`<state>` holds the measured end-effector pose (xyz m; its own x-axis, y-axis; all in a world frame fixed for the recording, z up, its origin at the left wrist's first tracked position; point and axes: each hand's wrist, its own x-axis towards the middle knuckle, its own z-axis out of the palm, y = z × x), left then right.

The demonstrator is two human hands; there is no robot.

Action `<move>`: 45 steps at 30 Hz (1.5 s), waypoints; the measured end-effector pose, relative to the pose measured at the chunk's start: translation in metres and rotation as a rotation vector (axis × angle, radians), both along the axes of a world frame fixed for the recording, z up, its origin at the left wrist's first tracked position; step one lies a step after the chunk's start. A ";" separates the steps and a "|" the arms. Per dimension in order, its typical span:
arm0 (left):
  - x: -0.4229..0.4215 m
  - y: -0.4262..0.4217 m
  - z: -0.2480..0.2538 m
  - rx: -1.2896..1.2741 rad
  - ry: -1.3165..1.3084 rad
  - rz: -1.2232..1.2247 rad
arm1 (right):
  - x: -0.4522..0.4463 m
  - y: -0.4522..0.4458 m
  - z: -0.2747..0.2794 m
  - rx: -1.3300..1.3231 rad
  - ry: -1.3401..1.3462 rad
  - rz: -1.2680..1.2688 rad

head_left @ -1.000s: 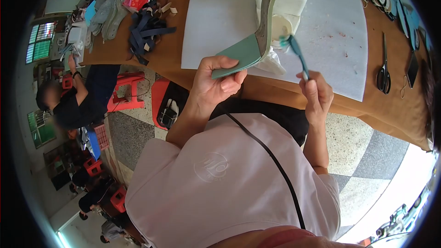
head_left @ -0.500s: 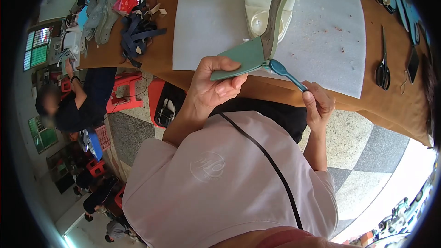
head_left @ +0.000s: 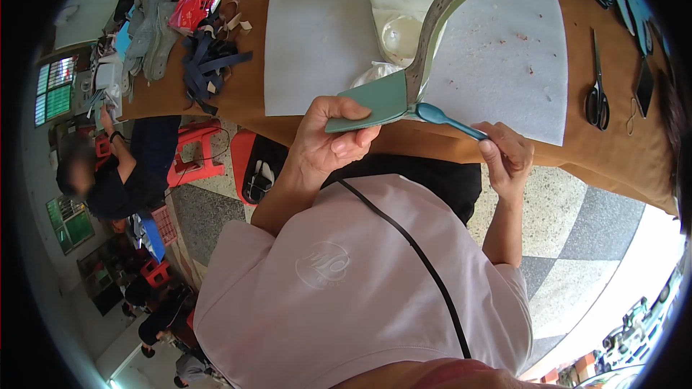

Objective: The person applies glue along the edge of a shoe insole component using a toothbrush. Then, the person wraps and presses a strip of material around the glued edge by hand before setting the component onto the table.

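My left hand (head_left: 322, 137) grips the near end of a bent shoe insole (head_left: 376, 101), thumb on top and fingers underneath. Its near part is a flat green panel; the other part curves steeply upward, with a speckled grey-brown face and a green edge. Between the fingers of my right hand (head_left: 510, 157) is the thin end of a blue toothbrush-like tool (head_left: 437, 114). The tool's broad rounded head meets the insole's edge near the bend; its tip is partly hidden. Behind the insole stands a white plastic container (head_left: 375, 0) with round openings, beside some crumpled white material (head_left: 376, 70).
A white sheet (head_left: 310, 36) with reddish crumbs covers part of the brown-covered table (head_left: 245, 94). Black scissors (head_left: 597, 97) and several soles (head_left: 626, 0) lie at right. Dark strips (head_left: 205, 65) and grey sole pieces (head_left: 155, 36) lie left. Another person (head_left: 108, 166) sits at far left.
My right hand and the blue tool have moved slightly right and down relative to the insole. The view has shifted a little, and more of the insole's upper end shows.
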<state>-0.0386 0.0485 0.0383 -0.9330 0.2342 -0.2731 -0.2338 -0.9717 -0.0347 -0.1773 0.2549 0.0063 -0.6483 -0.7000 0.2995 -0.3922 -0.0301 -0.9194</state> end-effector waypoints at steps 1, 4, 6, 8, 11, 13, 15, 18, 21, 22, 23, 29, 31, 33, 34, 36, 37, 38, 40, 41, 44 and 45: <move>0.000 0.000 0.000 0.016 -0.001 -0.017 | 0.000 0.001 0.000 0.027 -0.019 0.026; -0.001 -0.003 -0.003 0.031 0.021 -0.068 | -0.005 0.000 -0.003 0.028 0.019 0.003; 0.001 -0.003 -0.003 0.040 0.030 -0.098 | -0.011 -0.003 -0.002 0.020 0.020 -0.031; 0.002 -0.002 -0.001 0.039 -0.032 -0.109 | -0.017 -0.006 0.001 0.003 0.056 -0.078; 0.004 -0.001 -0.004 0.044 -0.037 -0.103 | -0.021 -0.010 0.011 0.009 0.117 -0.137; 0.004 -0.001 -0.004 0.048 -0.025 -0.103 | -0.024 -0.007 0.010 -0.017 0.145 -0.139; 0.004 -0.001 -0.005 0.048 -0.010 -0.104 | -0.024 0.000 0.009 -0.056 0.179 -0.016; 0.006 0.000 -0.006 0.067 -0.052 -0.102 | -0.016 0.002 0.006 -0.048 0.110 0.035; 0.002 0.001 -0.006 0.059 -0.035 -0.124 | -0.017 0.002 0.003 -0.012 0.073 0.021; 0.001 0.002 -0.006 0.056 -0.029 -0.133 | -0.019 0.001 0.002 -0.011 0.092 -0.039; 0.002 0.002 -0.006 0.055 -0.027 -0.141 | -0.020 0.000 0.001 -0.008 0.107 -0.097; 0.005 0.003 -0.007 0.038 -0.055 -0.126 | -0.026 -0.010 0.002 -0.114 0.237 -0.356; 0.006 0.003 -0.009 0.048 -0.053 -0.127 | -0.026 -0.005 0.001 -0.149 0.261 -0.325; 0.007 0.001 -0.010 0.057 -0.049 -0.132 | -0.024 0.000 0.002 -0.144 0.270 -0.267; 0.007 0.001 -0.011 0.067 -0.049 -0.133 | -0.020 0.000 0.002 -0.134 0.225 -0.179; 0.006 0.000 -0.010 0.075 -0.046 -0.141 | -0.016 0.002 0.002 -0.079 0.165 -0.067; 0.006 0.000 -0.010 0.068 -0.063 -0.146 | -0.016 0.002 0.001 -0.080 0.168 -0.073; 0.006 0.000 -0.009 0.061 -0.081 -0.151 | -0.016 0.002 -0.001 -0.058 0.163 -0.098; 0.006 0.000 -0.009 0.049 -0.067 -0.155 | -0.017 0.002 -0.004 -0.051 0.159 -0.167; 0.006 0.000 -0.010 0.038 -0.055 -0.152 | -0.019 0.000 -0.004 -0.053 0.161 -0.174; 0.007 -0.001 -0.012 0.028 -0.056 -0.171 | -0.023 -0.002 0.000 -0.098 0.224 -0.339; 0.008 -0.002 -0.012 0.026 -0.056 -0.176 | -0.025 -0.003 0.000 -0.100 0.224 -0.345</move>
